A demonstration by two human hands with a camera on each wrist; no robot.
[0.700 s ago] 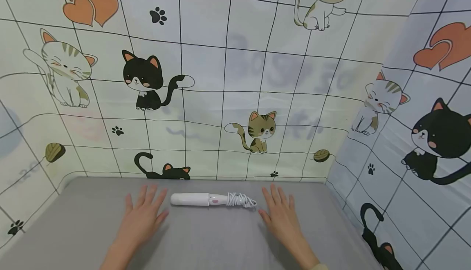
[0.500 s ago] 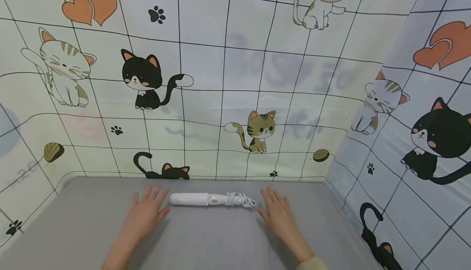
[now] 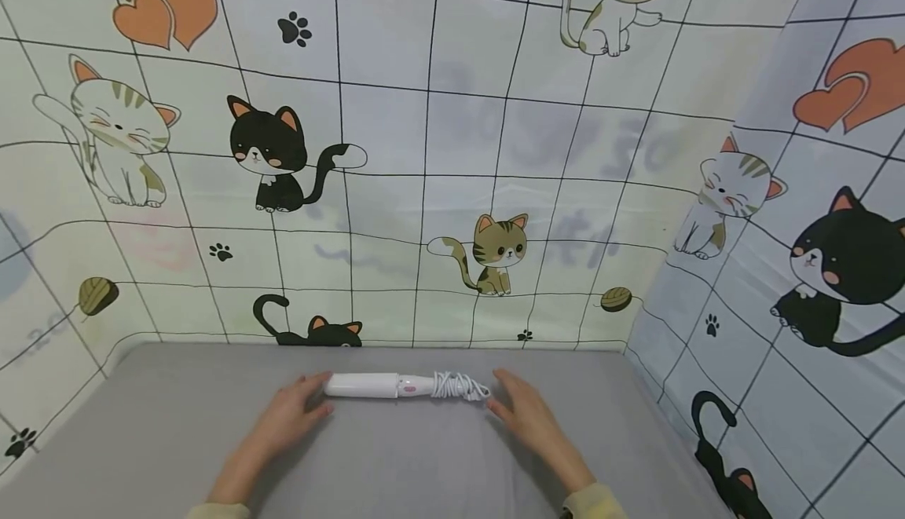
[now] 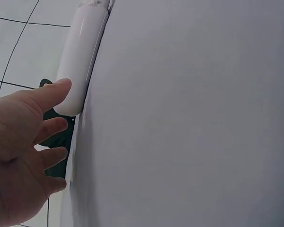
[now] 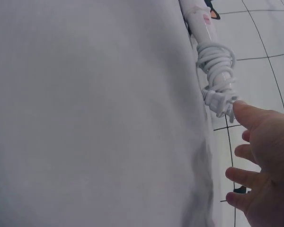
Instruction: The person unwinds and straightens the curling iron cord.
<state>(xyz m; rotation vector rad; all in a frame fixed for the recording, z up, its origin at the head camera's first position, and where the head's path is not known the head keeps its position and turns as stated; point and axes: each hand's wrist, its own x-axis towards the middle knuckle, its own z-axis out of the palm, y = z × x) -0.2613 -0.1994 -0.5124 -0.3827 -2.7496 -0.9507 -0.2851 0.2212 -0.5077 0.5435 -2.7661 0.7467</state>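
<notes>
A slim white electric wand (image 3: 364,385), which looks like a hair iron, lies crosswise on the grey cloth surface in the head view. Its white cord (image 3: 456,386) is wound round the right-hand part, and a small pink mark shows near its middle. At the wand's left end is my left hand (image 3: 290,417), fingers loosely bent; in the left wrist view its thumb (image 4: 57,93) overlaps that rounded end. My right hand (image 3: 530,422) is beside the corded end, with its thumb close to the plug (image 5: 220,103) in the right wrist view. Whether either hand touches cannot be told.
The grey cloth (image 3: 396,464) covers a flat top between the hands and in front of them. Behind it and at both sides hang white sheets (image 3: 389,134) with a dark grid, printed cats, hearts and paw marks.
Both hands, earlier spread flat with straight fingers, have moved inward toward the wand's ends and their fingers have bent. The wand stays in place on the cloth.
</notes>
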